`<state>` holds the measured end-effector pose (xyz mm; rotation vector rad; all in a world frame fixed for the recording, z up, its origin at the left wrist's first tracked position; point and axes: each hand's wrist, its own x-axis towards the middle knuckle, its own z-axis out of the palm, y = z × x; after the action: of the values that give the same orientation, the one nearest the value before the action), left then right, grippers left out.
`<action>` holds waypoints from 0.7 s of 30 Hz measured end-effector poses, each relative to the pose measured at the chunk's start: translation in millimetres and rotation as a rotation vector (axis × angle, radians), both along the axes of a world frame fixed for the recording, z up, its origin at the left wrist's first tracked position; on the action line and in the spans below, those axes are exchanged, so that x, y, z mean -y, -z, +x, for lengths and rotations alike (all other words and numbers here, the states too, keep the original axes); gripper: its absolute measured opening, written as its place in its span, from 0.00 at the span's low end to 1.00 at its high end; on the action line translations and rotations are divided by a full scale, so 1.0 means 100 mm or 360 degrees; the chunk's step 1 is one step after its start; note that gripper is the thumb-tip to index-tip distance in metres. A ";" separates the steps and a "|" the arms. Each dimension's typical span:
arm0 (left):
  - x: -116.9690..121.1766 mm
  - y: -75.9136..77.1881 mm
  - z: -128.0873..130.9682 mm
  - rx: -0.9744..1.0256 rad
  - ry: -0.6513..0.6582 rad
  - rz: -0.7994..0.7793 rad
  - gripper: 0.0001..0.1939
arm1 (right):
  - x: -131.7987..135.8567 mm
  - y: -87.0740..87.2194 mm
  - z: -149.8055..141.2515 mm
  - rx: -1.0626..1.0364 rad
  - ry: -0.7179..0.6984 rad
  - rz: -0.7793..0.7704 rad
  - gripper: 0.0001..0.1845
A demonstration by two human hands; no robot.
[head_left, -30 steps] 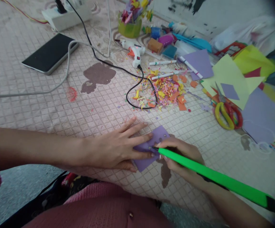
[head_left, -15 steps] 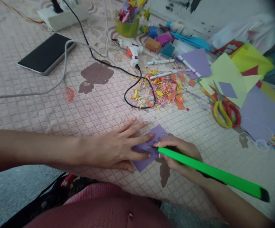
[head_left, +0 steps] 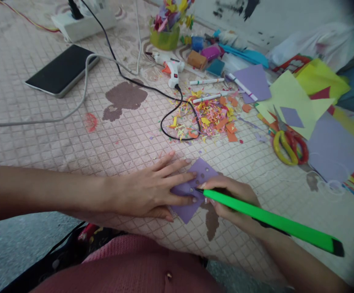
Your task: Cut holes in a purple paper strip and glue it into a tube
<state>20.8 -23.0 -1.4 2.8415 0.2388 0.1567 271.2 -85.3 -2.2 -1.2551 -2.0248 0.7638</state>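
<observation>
A square of purple paper [head_left: 186,212] lies on the tablecloth with several small round dark marks on it. My left hand [head_left: 152,189] rests flat over its left part, fingers spread. From the right, my right hand [head_left: 234,191] grips a long green pen [head_left: 268,217] near its thin dark tip. That tip meets the paper close to one of the round marks, beside my left fingertips. The pen's body slants down to the right, above my right wrist, ending in a black cap end. Part of the paper is hidden under both hands.
Beyond the hands lie colourful paper scraps [head_left: 212,116] and a looped black cord from a glue gun [head_left: 173,71]. Scissors [head_left: 286,148] and coloured sheets [head_left: 337,146] are at the right. A dark tablet-like device [head_left: 61,71] and a power strip [head_left: 83,24] sit far left.
The purple paper has turned slightly anticlockwise: its far corner has shifted left and its near corner right. Both hands and the pen stay almost in place.
</observation>
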 end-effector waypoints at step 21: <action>0.01 0.01 -0.01 0.0024 -0.0021 0.0019 0.29 | 0.02 0.01 0.03 -0.0212 0.0304 -0.0349 0.11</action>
<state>19.9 -23.8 -2.5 2.8499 0.2539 0.1830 274.3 -87.0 -3.5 -1.4556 -1.7222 0.9689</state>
